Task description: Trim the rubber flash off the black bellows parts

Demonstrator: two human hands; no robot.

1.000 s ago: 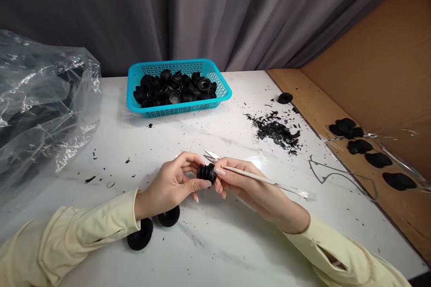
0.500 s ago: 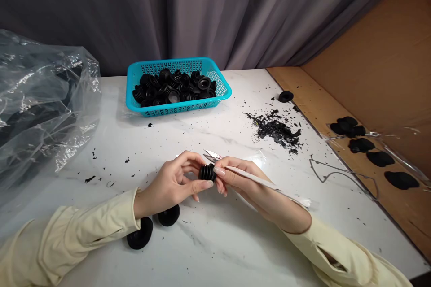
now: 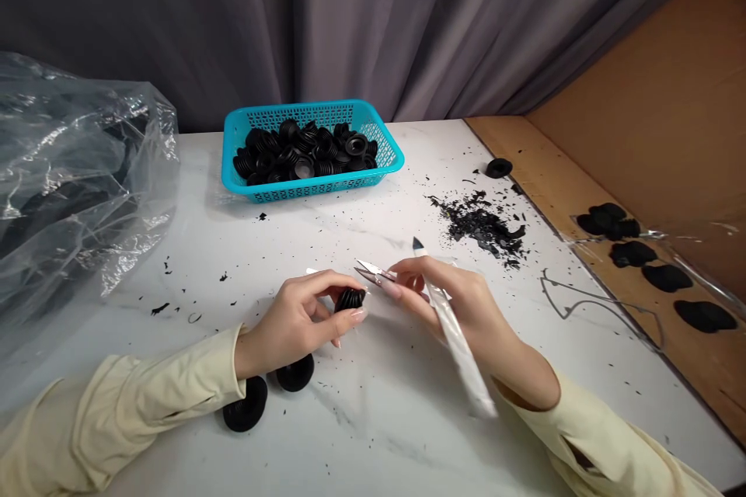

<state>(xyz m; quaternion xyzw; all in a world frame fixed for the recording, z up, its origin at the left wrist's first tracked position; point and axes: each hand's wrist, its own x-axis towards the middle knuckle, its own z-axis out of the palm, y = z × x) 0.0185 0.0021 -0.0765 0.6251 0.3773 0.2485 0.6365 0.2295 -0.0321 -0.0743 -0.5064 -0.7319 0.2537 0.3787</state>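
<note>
My left hand (image 3: 303,320) pinches a small black ribbed rubber boot (image 3: 350,299) between thumb and fingers, just above the white table (image 3: 378,419). My right hand (image 3: 460,303) has pulled a little away from it. It holds small metal snips (image 3: 376,272), whose blades point left toward the boot, and a long thin white tool (image 3: 451,330) that slants from near the fingers down toward my wrist, blurred. Two more black boots (image 3: 245,408) (image 3: 294,373) lie on the table under my left wrist.
A turquoise basket (image 3: 385,167) full of black boots stands at the back. A crumpled clear plastic bag (image 3: 70,186) fills the left. Black trimmings (image 3: 483,225) are heaped to the right, a lone boot (image 3: 499,167) beyond them. A cardboard ledge (image 3: 641,279) carries black pieces.
My right hand has drawn back from the boot and turned the white tool from lying rightward to pointing away from me. My left hand lowered the boot slightly.
</note>
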